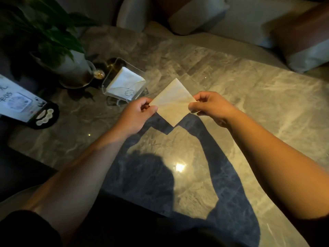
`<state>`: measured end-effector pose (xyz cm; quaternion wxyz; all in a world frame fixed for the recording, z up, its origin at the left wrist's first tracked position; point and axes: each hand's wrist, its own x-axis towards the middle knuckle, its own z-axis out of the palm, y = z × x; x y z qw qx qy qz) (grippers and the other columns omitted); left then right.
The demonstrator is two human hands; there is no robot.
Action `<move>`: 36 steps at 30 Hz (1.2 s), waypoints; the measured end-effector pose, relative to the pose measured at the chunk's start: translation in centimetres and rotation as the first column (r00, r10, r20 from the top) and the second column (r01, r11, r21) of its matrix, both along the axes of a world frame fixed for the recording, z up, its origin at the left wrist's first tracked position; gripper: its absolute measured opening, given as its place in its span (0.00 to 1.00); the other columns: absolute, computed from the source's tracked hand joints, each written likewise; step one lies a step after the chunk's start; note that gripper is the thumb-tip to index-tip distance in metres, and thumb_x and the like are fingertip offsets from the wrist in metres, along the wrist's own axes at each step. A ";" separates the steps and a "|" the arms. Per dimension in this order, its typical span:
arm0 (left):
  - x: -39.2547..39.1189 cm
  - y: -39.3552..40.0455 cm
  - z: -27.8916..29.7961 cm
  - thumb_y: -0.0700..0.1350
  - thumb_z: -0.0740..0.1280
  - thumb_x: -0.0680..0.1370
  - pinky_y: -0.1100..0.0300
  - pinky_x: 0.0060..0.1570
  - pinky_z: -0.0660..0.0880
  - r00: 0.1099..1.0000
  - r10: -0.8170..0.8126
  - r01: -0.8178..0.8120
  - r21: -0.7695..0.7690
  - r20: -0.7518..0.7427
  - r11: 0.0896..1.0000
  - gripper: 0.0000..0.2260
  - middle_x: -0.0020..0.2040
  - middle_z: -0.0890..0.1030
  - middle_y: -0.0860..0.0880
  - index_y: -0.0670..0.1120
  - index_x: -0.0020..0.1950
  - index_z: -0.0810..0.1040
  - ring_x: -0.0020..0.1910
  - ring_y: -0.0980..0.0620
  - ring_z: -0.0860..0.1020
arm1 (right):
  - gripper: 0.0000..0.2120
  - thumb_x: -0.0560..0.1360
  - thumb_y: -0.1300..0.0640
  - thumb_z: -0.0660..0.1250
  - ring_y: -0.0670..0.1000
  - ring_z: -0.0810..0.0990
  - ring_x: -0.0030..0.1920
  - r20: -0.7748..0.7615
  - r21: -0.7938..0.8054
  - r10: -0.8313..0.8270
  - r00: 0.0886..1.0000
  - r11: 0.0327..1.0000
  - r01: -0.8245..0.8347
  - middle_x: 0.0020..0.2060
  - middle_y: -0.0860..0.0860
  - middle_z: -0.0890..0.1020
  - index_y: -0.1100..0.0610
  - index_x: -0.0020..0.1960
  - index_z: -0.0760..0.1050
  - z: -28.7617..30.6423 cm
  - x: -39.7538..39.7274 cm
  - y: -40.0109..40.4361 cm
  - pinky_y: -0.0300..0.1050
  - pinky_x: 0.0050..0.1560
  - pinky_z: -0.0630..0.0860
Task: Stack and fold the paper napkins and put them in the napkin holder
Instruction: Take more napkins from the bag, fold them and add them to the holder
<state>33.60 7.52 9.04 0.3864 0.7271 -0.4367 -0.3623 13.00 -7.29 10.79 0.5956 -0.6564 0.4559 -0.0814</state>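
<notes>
Hands hold one pale square paper napkin in the air above the grey marbled stone counter, turned so that it hangs as a diamond — one corner up, one corner down. The left hand is clamped on the napkin's left corner between thumb and fingers; the right hand is clamped on the opposite corner in the same pinch. The napkin is flat and taut between the two hands, and its shadow falls on the counter below it.

Left of the hands, well apart from the held napkin, stands a clear plastic napkin holder — it contains a stack of white folded napkins. Beyond the holder sits a green-leaved plant in a pale pot. A printed card on a black stand stands at the counter's left edge.
</notes>
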 end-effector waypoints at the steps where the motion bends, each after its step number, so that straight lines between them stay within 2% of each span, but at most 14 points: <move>1: 0.7 0.3 0.1 0.47 0.66 0.78 0.48 0.54 0.78 1.000 0.014 -0.014 -0.007 -0.002 1.000 0.04 0.48 0.82 0.51 0.56 0.50 0.76 0.49 0.49 0.81 | 0.04 0.72 0.63 0.70 0.52 0.81 0.42 -0.004 -0.012 0.014 1.000 1.000 -0.014 0.42 0.57 0.83 0.61 0.47 0.79 0.1 1.0 -0.1 0.47 0.48 0.78; 5: 3.2 1.2 0.6 0.47 0.65 0.79 0.52 0.52 0.78 0.998 0.068 -0.068 -0.018 0.010 0.998 0.04 0.48 0.82 0.52 0.53 0.52 0.77 0.48 0.53 0.81 | 0.04 0.72 0.63 0.70 0.52 0.80 0.40 0.002 -0.050 0.061 0.998 0.997 -0.060 0.41 0.57 0.82 0.61 0.46 0.78 0.4 4.7 -0.1 0.43 0.42 0.76; 8: 5.0 1.8 0.9 0.47 0.65 0.79 0.57 0.50 0.77 0.994 0.103 -0.102 -0.030 0.030 0.994 0.05 0.47 0.82 0.54 0.53 0.53 0.78 0.47 0.55 0.81 | 0.05 0.70 0.63 0.71 0.52 0.78 0.39 -0.027 -0.125 0.104 0.994 0.986 -0.107 0.42 0.59 0.82 0.61 0.46 0.79 0.5 7.2 -0.3 0.45 0.42 0.74; 11: 6.8 2.3 0.9 0.48 0.64 0.79 0.58 0.50 0.78 0.991 0.119 -0.117 -0.043 0.059 0.992 0.07 0.48 0.82 0.54 0.53 0.55 0.78 0.49 0.55 0.80 | 0.04 0.69 0.62 0.73 0.52 0.77 0.39 -0.043 -0.222 0.161 0.986 0.961 -0.167 0.40 0.58 0.82 0.55 0.41 0.79 0.7 9.4 -1.0 0.49 0.42 0.74; 13: 7.9 2.4 0.9 0.48 0.64 0.79 0.60 0.48 0.77 0.987 0.126 -0.121 -0.052 0.101 0.991 0.08 0.49 0.82 0.55 0.53 0.56 0.78 0.49 0.56 0.80 | 0.04 0.69 0.60 0.73 0.51 0.78 0.39 -0.070 -0.303 0.202 0.977 0.929 -0.214 0.40 0.56 0.83 0.52 0.40 0.79 0.9 10.9 -1.5 0.51 0.44 0.76; 16: 9.4 2.2 1.0 0.50 0.64 0.79 0.62 0.47 0.75 0.971 0.163 -0.153 -0.073 0.172 0.986 0.10 0.50 0.82 0.54 0.52 0.60 0.77 0.50 0.56 0.80 | 0.03 0.71 0.59 0.72 0.48 0.78 0.39 -0.142 -0.429 0.265 0.954 0.852 -0.300 0.39 0.50 0.82 0.55 0.45 0.81 1.7 13.0 -2.2 0.46 0.44 0.74; 18: 10.3 2.0 1.4 0.51 0.63 0.79 0.63 0.46 0.74 0.952 0.212 -0.194 -0.101 0.223 0.976 0.11 0.51 0.82 0.54 0.51 0.60 0.77 0.49 0.57 0.79 | 0.04 0.72 0.57 0.71 0.49 0.79 0.41 -0.170 -0.509 0.284 0.944 0.795 -0.331 0.41 0.50 0.81 0.55 0.46 0.81 2.3 14.5 -2.6 0.47 0.44 0.74; 20: 10.9 1.6 2.0 0.50 0.63 0.79 0.67 0.43 0.72 0.923 0.284 -0.256 -0.139 0.258 0.957 0.11 0.50 0.81 0.55 0.50 0.59 0.78 0.47 0.58 0.78 | 0.05 0.72 0.55 0.71 0.50 0.79 0.42 -0.181 -0.569 0.289 0.940 0.749 -0.340 0.41 0.49 0.81 0.54 0.47 0.80 2.6 15.7 -3.0 0.47 0.44 0.74; 22: 11.4 1.2 2.4 0.49 0.63 0.79 0.74 0.41 0.70 0.893 0.346 -0.307 -0.174 0.286 0.936 0.11 0.49 0.80 0.56 0.49 0.59 0.78 0.46 0.59 0.77 | 0.07 0.73 0.54 0.70 0.48 0.78 0.43 -0.187 -0.616 0.285 0.940 0.712 -0.338 0.43 0.49 0.81 0.55 0.49 0.80 2.5 16.8 -3.4 0.43 0.43 0.73; 24: 11.8 0.9 2.5 0.49 0.64 0.80 0.79 0.39 0.67 0.875 0.378 -0.331 -0.195 0.303 0.923 0.11 0.49 0.79 0.56 0.49 0.60 0.78 0.46 0.59 0.77 | 0.08 0.73 0.54 0.70 0.47 0.77 0.43 -0.159 -0.643 0.271 0.949 0.701 -0.308 0.43 0.49 0.81 0.55 0.50 0.80 2.3 17.5 -3.6 0.42 0.43 0.72; 27: 12.2 0.8 2.2 0.49 0.64 0.80 0.80 0.40 0.66 0.862 0.388 -0.334 -0.212 0.326 0.919 0.12 0.49 0.79 0.56 0.47 0.61 0.78 0.47 0.58 0.77 | 0.07 0.73 0.55 0.70 0.47 0.77 0.42 -0.128 -0.669 0.252 0.959 0.692 -0.271 0.42 0.48 0.81 0.57 0.49 0.80 1.6 18.3 -3.7 0.41 0.41 0.70; 30: 12.4 0.7 1.6 0.49 0.64 0.80 0.81 0.39 0.66 0.852 0.391 -0.338 -0.206 0.349 0.918 0.13 0.51 0.80 0.54 0.46 0.61 0.78 0.48 0.59 0.76 | 0.08 0.73 0.55 0.69 0.49 0.79 0.43 -0.139 -0.672 0.253 0.958 0.686 -0.279 0.44 0.52 0.83 0.57 0.50 0.80 0.9 18.7 -3.8 0.44 0.43 0.74; 36: 12.6 0.9 0.4 0.48 0.64 0.80 0.75 0.42 0.67 0.861 0.342 -0.307 -0.150 0.377 0.940 0.12 0.53 0.82 0.49 0.45 0.61 0.78 0.48 0.58 0.76 | 0.08 0.73 0.55 0.69 0.49 0.79 0.44 -0.199 -0.643 0.255 0.946 0.695 -0.322 0.47 0.52 0.83 0.56 0.50 0.80 -0.1 18.9 -3.7 0.46 0.46 0.75</move>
